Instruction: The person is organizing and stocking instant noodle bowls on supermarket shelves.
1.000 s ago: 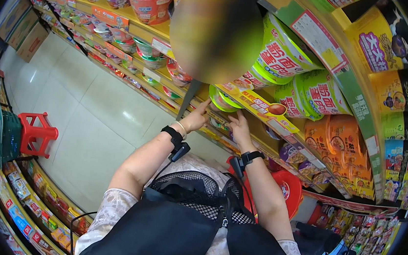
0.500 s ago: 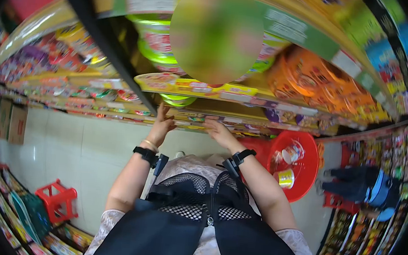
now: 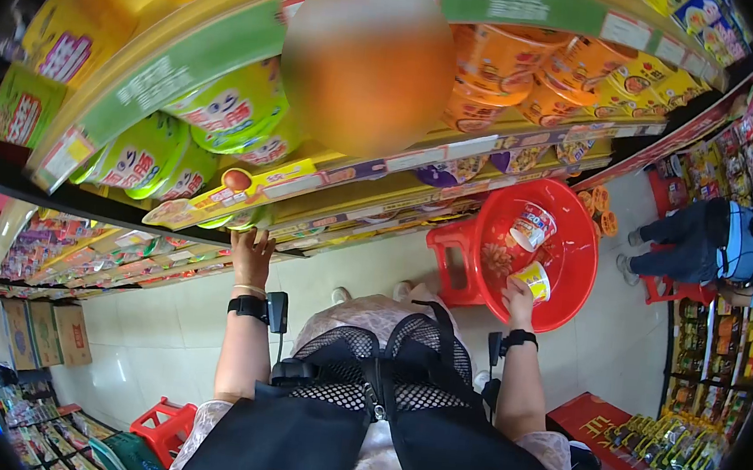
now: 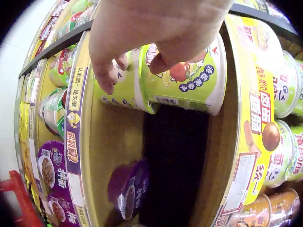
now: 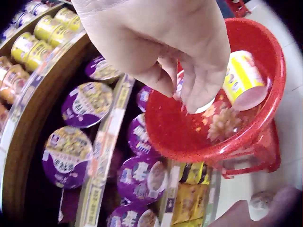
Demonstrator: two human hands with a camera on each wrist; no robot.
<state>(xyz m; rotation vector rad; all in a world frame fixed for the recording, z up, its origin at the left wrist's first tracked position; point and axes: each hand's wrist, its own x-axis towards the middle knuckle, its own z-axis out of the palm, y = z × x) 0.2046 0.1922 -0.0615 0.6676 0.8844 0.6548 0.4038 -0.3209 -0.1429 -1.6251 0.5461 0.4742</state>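
Note:
My left hand (image 3: pixel 251 257) reaches into a low shelf, its spread fingers against stacked green instant-noodle cups (image 4: pixel 189 82). The left wrist view shows the thumb and fingertips at the fronts of the cups, with the palm covering part of them. Over a red basin (image 3: pixel 576 295), my right hand (image 3: pixel 520 301) hangs with loosely bent fingers. A yellow-and-white cup (image 5: pixel 244 80) lies inside the basin, apart from these fingers in the right wrist view. Behind them, another white cup (image 3: pixel 533 227) with red and blue print is partly hidden in that view.
The basin rests on a red stool (image 3: pixel 453 265). Purple noodle bowls (image 5: pixel 87 105) line the low shelves beside it, and orange tubs (image 3: pixel 493 65) stand higher up. A person in dark clothes (image 3: pixel 698 234) is at the right. Cartons (image 3: pixel 50 335) stand at the far left.
Both hands were at the green cup on the shelf; the right hand has moved right to the basin, while the left remains at the green cups. The head view has turned right.

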